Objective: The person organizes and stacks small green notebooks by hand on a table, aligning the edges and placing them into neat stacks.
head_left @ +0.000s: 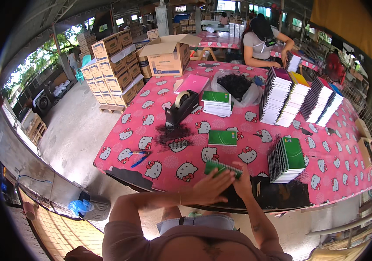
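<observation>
A small green spiral notebook (214, 165) is tilted up at the table's near edge. My right hand (242, 182) grips its right end, with the thumb along the black coil. Across the notebook's near side lies my left hand (214, 188), fingers stretched out and partly covering it. Just beyond, another green notebook (222, 138) lies flat. To the right stands a stack of green spiral notebooks (287, 158), coils facing left. Farther back is a short pile of green notebooks (217, 103).
Left of centre are a black tape dispenser (181, 108), loose black coils (173, 138) and blue pens (140, 160). A plastic bag of black coils (236, 87) sits behind. Tall notebook stacks (277, 95) stand far right, before a person (262, 43). An open carton (166, 58) occupies the far left corner.
</observation>
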Tool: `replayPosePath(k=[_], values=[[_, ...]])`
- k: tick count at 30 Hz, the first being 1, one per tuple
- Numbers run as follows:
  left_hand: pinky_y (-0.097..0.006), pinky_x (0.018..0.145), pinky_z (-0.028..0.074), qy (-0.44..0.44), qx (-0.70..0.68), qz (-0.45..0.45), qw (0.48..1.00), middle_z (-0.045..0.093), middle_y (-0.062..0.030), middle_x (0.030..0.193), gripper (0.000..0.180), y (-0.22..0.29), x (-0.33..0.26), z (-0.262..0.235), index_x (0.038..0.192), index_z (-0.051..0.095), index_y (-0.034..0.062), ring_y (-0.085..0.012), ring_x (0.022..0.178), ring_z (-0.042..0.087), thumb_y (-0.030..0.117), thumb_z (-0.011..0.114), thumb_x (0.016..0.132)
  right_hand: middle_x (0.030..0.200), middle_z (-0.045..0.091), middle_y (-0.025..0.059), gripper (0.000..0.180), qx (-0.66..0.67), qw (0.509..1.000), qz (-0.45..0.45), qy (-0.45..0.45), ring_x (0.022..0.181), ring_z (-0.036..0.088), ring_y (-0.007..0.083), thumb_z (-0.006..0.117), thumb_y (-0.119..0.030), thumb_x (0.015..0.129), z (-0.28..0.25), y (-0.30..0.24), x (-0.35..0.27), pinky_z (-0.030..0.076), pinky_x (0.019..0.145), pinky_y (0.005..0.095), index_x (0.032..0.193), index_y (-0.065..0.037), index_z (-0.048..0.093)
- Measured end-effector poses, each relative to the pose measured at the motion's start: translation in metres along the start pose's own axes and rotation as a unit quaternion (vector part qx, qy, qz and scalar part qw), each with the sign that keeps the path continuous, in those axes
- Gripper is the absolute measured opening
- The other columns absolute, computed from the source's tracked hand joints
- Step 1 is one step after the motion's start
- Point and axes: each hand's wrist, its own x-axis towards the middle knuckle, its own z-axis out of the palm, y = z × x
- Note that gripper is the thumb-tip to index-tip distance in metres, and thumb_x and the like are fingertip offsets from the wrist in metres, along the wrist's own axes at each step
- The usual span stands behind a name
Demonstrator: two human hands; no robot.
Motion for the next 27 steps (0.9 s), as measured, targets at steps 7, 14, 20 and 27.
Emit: replayPosePath(k=[7, 14, 20, 27], values=[[-0.051, 0.111, 0.034, -0.032, -0.069, -0.071, 0.995, 0.060, -0.0120, 0.129, 0.047, -0.040, 0.023, 0.005, 0.133, 0.056, 0.0053, -0.0292, 0.120, 0.054, 0.032, 0.063, 0.095, 0.093, 0.066, 0.0083, 0.033, -0.030, 0.994, 0.061, -0.084, 0.084, 0.063, 0.0157, 0.071, -0.006, 0.087, -0.011, 0.008, -0.010, 0.049, 0.072, 0.0327, 0.118, -0.002, 0.060], [-0.057, 0.113, 0.028, 0.026, -0.002, -0.065, 0.998, 0.050, -0.0144, 0.143, 0.059, -0.015, 0.032, -0.009, 0.142, 0.049, 0.0063, -0.0335, 0.135, 0.044, 0.042, 0.058, 0.096, 0.074, 0.062, 0.0068, 0.016, -0.071, 0.992, 0.028, -0.101, 0.064, 0.052, 0.0098, 0.070, -0.009, 0.089, -0.020, 0.010, -0.015, 0.043, 0.059, 0.0295, 0.103, -0.002, 0.068], [-0.062, 0.116, 0.021, 0.019, 0.046, -0.049, 0.998, 0.046, -0.0152, 0.147, 0.066, -0.004, 0.019, -0.012, 0.146, 0.043, 0.0048, -0.0343, 0.141, 0.038, 0.048, 0.053, 0.098, 0.072, 0.063, 0.0186, 0.018, -0.087, 0.989, 0.066, -0.100, 0.059, 0.061, 0.0289, 0.069, -0.009, 0.090, -0.015, 0.000, -0.016, 0.045, 0.056, 0.0365, 0.103, 0.001, 0.065], [-0.047, 0.101, 0.043, 0.068, -0.026, -0.071, 0.995, 0.063, -0.0102, 0.120, 0.044, -0.018, 0.020, -0.011, 0.130, 0.057, 0.0043, -0.0279, 0.113, 0.060, 0.026, 0.064, 0.093, 0.084, 0.070, 0.0156, 0.027, -0.074, 0.995, 0.022, -0.065, 0.072, 0.070, 0.0214, 0.073, -0.012, 0.090, -0.010, -0.017, -0.015, 0.051, 0.063, 0.0324, 0.113, 0.001, 0.065]])
